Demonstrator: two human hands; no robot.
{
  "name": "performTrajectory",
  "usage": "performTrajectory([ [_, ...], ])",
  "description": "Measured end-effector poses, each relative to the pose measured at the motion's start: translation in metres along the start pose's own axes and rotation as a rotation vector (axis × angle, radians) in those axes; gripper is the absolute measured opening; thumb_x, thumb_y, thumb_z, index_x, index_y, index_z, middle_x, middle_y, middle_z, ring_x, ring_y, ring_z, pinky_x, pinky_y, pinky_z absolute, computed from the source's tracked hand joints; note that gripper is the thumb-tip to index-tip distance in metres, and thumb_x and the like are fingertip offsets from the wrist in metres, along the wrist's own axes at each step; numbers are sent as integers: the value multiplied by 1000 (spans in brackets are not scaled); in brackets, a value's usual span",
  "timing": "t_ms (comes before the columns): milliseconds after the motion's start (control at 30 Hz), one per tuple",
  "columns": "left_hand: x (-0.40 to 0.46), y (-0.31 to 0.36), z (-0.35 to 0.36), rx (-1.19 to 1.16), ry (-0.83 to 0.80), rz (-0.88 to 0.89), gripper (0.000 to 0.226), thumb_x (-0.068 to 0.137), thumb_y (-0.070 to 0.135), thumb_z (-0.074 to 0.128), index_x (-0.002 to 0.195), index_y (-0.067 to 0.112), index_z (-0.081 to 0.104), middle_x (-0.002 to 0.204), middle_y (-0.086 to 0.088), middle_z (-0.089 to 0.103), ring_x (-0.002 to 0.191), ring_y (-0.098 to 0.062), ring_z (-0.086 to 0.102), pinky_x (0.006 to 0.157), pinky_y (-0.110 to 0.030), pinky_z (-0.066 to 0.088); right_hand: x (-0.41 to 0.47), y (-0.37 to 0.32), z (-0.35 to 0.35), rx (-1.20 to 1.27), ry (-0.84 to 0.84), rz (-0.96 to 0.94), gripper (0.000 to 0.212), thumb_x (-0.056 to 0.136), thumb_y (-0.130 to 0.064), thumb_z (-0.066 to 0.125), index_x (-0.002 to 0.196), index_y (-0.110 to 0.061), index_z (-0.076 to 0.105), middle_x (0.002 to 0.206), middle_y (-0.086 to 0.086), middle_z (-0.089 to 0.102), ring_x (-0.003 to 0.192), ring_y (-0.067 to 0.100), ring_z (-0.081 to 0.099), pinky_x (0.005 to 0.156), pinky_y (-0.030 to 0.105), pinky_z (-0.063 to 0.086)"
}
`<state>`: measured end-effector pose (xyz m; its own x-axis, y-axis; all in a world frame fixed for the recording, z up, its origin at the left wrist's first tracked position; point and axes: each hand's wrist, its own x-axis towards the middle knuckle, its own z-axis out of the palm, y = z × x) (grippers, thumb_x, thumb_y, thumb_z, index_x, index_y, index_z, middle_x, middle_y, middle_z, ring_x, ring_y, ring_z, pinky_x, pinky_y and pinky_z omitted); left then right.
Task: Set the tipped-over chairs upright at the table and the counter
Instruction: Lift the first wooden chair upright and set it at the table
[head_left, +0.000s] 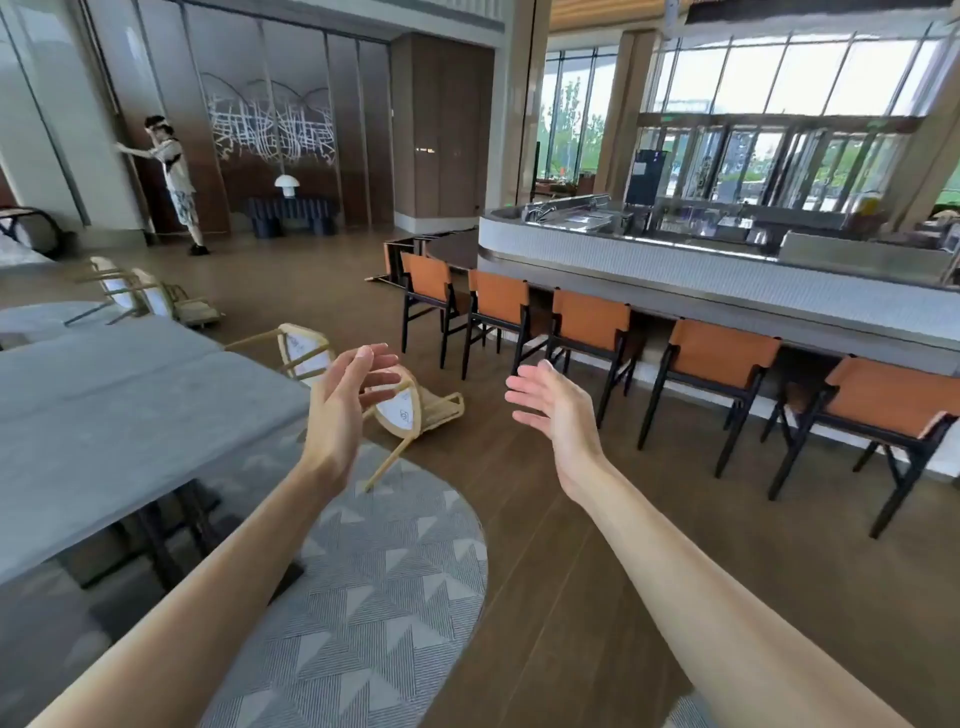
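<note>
Both hands, left (347, 396) and right (551, 402), are open and empty, stretched toward the tipped wooden chair (402, 410) to lift it.

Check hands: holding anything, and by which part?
Nothing held. Left hand and right hand are both open in the air, short of the tipped chair on the floor.

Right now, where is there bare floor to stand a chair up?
Bare wood floor lies between the rug and the orange chairs. It is crowded by the table, where pale chairs lie tipped.
</note>
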<state>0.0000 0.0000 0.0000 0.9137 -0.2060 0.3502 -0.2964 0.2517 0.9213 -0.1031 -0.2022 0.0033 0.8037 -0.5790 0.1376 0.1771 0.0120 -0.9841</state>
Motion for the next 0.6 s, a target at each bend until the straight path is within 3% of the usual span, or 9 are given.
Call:
performTrajectory([
  [400,212,-161,91,-36,-66,-255,32,107,22,44,114,4,69,106,-12,74,96,-25,70,82,-36,57,224,75,-25,-81,118,124,32,107,-31,46,110,-13,73,109,7,77,101,19,73,87,34,60],
  [600,294,-233,140,-25,-58,-372,28,104,19,46,110,6,70,107,-14,75,95,-26,72,78,-35,57,323,117,-48,-20,176,188,31,106,-28,47,108,-11,73,108,9,77,103,24,73,91,40,58],
])
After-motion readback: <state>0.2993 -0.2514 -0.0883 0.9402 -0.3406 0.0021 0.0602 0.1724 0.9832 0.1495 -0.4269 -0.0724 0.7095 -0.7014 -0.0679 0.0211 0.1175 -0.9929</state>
